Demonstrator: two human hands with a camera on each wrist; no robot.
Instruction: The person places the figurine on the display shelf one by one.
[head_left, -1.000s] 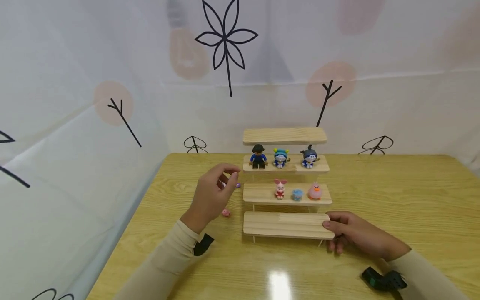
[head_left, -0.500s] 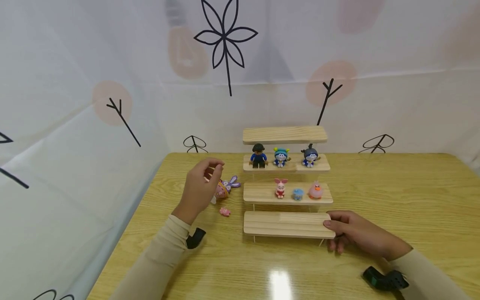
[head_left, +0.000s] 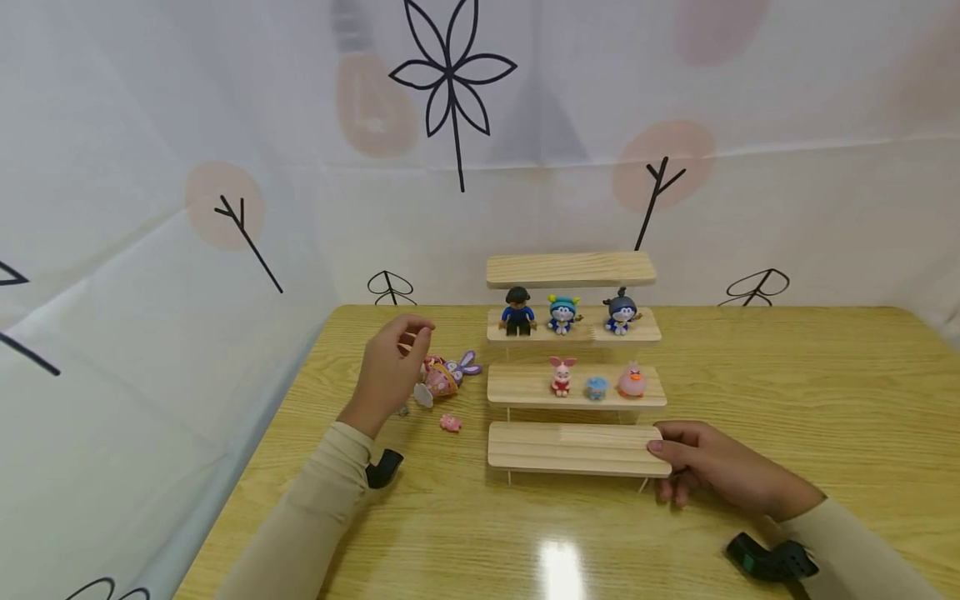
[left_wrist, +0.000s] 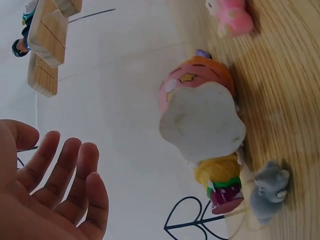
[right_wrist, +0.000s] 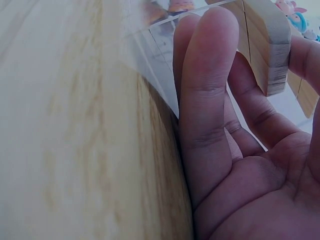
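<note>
My right hand (head_left: 727, 462) grips the right end of the lowest board of a stepped wooden display shelf (head_left: 570, 450), thumb on top and fingers below. Left of the shelf, my left hand (head_left: 386, 371) hovers with loosely bent fingers and nothing in them. Beside it a pink figurine with purple rabbit ears (head_left: 442, 379) lies tipped over, its white scalloped base (left_wrist: 202, 120) facing the left wrist camera. Close by lie a small pink figurine (head_left: 450, 423), a grey animal figurine (left_wrist: 270, 192) and a toy with a yellow waffle-patterned part (left_wrist: 220, 172).
The second board carries a piglet figurine (head_left: 561, 379), a small blue figurine (head_left: 597, 388) and a pink duck (head_left: 632, 382). On the third stand a dark-haired toy figure (head_left: 518, 312) and two blue-and-white figurines (head_left: 621, 313). A patterned cloth (head_left: 540, 225) hangs behind the table.
My left hand has moved left, away from the shelf, uncovering the rabbit-eared figurine and the small pink one. The right hand keeps its grip on the lowest board.
</note>
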